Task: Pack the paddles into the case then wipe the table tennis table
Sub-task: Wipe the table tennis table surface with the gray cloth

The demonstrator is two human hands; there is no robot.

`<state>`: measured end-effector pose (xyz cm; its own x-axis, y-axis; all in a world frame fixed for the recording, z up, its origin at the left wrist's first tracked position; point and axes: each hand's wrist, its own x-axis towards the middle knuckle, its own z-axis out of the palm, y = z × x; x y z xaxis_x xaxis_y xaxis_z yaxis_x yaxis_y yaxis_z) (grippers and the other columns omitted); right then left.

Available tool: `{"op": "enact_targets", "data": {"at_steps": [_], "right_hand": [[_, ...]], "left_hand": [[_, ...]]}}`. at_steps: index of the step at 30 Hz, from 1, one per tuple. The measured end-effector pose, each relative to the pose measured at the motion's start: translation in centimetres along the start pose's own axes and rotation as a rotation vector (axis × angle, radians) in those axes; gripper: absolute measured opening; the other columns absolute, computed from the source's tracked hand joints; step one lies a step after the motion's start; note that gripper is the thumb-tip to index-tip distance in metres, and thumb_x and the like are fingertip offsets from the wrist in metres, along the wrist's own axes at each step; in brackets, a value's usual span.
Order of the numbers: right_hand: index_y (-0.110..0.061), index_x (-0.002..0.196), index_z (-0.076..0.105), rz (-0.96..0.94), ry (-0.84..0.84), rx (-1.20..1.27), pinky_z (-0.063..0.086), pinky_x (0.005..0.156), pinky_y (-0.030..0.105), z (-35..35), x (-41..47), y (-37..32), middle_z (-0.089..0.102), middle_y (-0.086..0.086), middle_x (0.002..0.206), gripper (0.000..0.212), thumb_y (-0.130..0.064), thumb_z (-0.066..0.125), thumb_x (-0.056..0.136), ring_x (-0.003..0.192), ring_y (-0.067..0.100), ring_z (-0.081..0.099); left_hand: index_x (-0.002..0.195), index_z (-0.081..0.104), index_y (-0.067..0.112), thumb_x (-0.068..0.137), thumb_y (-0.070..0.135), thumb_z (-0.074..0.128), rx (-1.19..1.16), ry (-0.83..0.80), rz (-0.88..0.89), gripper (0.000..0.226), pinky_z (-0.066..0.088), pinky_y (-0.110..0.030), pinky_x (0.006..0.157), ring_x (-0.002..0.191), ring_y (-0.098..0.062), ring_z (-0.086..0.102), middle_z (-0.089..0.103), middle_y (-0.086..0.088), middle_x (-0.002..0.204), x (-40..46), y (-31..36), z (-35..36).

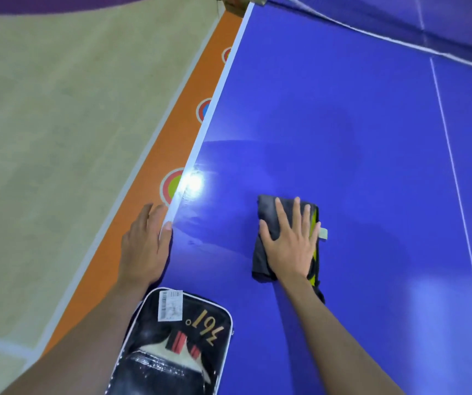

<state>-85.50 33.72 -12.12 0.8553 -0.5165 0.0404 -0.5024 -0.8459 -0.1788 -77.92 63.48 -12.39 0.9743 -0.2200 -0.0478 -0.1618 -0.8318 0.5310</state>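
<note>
- Right hand (pixel 290 242) flat, fingers spread, pressing a folded dark cloth (pixel 269 223) on the blue table (pixel 357 138).
- Left hand (pixel 145 246) gripping the table's left edge.
- Black case (pixel 172 343) closed at the near-left corner, marked "761", barcode sticker (pixel 170 305) unreadable.

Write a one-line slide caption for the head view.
Right hand presses a folded cloth flat on the blue table; left hand holds its edge, case closed nearby.
</note>
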Motion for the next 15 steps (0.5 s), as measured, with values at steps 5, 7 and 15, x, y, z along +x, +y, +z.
{"op": "enact_targets", "data": {"at_steps": [5, 7, 15], "right_hand": [[-0.043, 0.161, 0.026, 0.193, -0.001, 0.004, 0.006, 0.128, 0.056, -1.0, -2.2, 5.7, 0.013, -0.002, 0.173, 0.071, -0.070, 0.027, 0.096, 0.160, 0.023, 0.007], [-0.044, 0.162, 0.021, 0.213, -0.015, -0.010, 0.005, 0.128, 0.056, -0.8, -2.3, 5.6, 0.011, -0.003, 0.174, 0.068, -0.067, 0.026, 0.098, 0.160, 0.023, 0.006], [-0.033, 0.165, 0.019, 0.210, -0.027, -0.018, 0.004, 0.124, 0.065, 1.1, -1.9, -3.5, 0.008, -0.002, 0.174, 0.069, -0.057, 0.024, 0.101, 0.160, 0.026, 0.005]], "left_hand": [[0.146, 0.043, 0.018, 0.109, 0.043, 0.026, -0.070, 0.049, -0.029, 0.048, 0.044, -0.057, 0.106, 0.136, -0.036, 0.046, 0.044, -0.011, 0.153, 0.0, 0.5, -0.1], [0.143, 0.046, 0.014, 0.109, 0.038, 0.026, -0.071, 0.072, -0.025, 0.047, 0.044, -0.055, 0.106, 0.133, -0.035, 0.048, 0.048, -0.012, 0.149, -0.2, 0.8, -0.3], [0.145, 0.045, 0.018, 0.100, 0.021, 0.032, -0.183, 0.102, -0.069, 0.047, 0.040, -0.049, 0.109, 0.135, -0.026, 0.047, 0.049, -0.004, 0.151, -0.7, 1.0, -0.7]]}}
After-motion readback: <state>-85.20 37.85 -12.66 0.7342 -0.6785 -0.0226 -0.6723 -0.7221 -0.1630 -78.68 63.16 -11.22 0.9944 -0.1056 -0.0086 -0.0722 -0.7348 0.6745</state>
